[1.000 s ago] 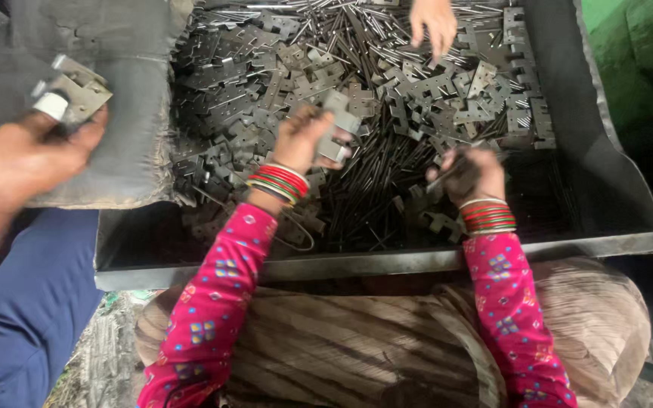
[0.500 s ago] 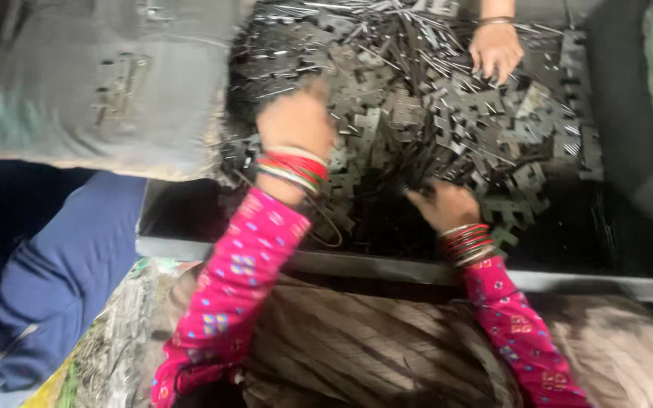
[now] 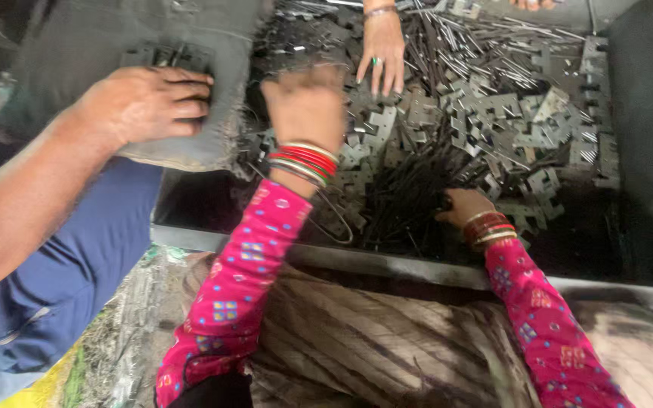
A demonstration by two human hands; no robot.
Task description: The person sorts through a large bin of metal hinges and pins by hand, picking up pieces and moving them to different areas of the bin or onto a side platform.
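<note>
Across a dark metal tray (image 3: 387,261) heaped with flat notched metal plates (image 3: 493,128) and thin dark rods (image 3: 410,193), the left hand (image 3: 305,102), blurred and raised above the heap, shows only its back, so its grip cannot be told. The right hand (image 3: 464,208) lies low near the tray's front edge, fingers curled down into the rods. Beside them, a co-worker's hand (image 3: 145,102) presses flat on a grey sack (image 3: 115,45) at the left, and another person's hand (image 3: 381,49) rests, fingers spread, on the plates at the far side.
</note>
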